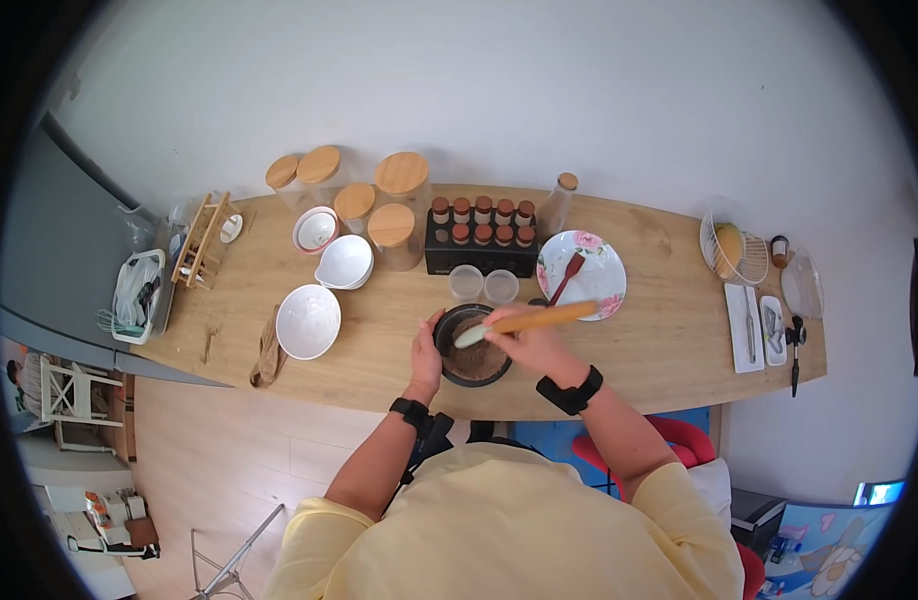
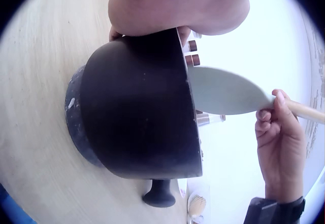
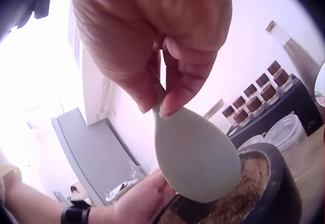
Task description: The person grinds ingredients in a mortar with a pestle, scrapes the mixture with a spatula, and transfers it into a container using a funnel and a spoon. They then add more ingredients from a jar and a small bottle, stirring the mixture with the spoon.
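A black bowl (image 1: 473, 378) with brown powder (image 3: 238, 198) inside stands near the table's front edge. My left hand (image 1: 427, 352) holds its left side, the hand curved against the outer wall. My right hand (image 1: 539, 350) pinches a spatula where the pale green blade (image 3: 198, 155) meets the wooden handle (image 1: 549, 317). The blade is tilted over the bowl's opening; in the right wrist view its lower edge overlaps the powder, and I cannot tell whether they touch. Beyond the bowl in the left wrist view is a black knobbed piece (image 2: 159, 194).
Two clear cups (image 1: 466, 282) and a black rack of small jars (image 1: 479, 258) are behind the bowl. A floral plate (image 1: 609, 270) bearing a red brush stands right. White bowls (image 1: 309, 322) and wooden-lidded jars (image 1: 392, 226) are left. White trays (image 1: 742, 350) lie far right.
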`<state>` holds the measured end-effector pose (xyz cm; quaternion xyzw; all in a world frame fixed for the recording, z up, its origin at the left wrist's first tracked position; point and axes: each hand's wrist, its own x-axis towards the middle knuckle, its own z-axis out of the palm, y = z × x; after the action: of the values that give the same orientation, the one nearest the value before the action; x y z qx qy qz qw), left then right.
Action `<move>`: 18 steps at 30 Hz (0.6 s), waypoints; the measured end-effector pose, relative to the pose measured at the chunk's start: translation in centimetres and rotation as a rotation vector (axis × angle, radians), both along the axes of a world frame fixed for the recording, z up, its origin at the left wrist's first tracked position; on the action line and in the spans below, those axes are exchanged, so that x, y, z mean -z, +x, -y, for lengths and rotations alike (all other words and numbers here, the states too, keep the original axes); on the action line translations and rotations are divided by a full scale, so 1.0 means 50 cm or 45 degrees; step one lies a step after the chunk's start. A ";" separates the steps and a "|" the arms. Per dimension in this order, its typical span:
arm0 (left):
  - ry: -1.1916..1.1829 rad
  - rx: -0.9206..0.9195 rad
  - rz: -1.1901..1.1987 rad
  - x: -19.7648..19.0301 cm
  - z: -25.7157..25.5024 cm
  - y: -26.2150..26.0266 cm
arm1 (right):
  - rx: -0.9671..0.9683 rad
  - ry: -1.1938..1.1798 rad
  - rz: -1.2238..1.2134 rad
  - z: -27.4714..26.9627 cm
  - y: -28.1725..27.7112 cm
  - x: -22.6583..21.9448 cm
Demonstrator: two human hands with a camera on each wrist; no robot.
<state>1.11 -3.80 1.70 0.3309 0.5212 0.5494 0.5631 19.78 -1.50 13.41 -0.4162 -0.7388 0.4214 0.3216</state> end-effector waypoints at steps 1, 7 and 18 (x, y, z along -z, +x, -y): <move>0.040 -0.019 -0.074 -0.002 0.003 0.003 | 0.037 -0.076 -0.082 -0.005 0.003 0.004; 0.071 -0.028 -0.168 -0.008 0.005 0.007 | 0.011 0.096 -0.196 -0.044 -0.009 0.035; 0.062 -0.041 -0.066 0.016 -0.001 0.005 | 0.187 0.204 -0.093 -0.004 0.016 0.069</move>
<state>1.35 -3.76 0.90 0.3503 0.5271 0.5622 0.5323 20.59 -1.29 9.96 -0.4266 -0.7254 0.3512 0.4104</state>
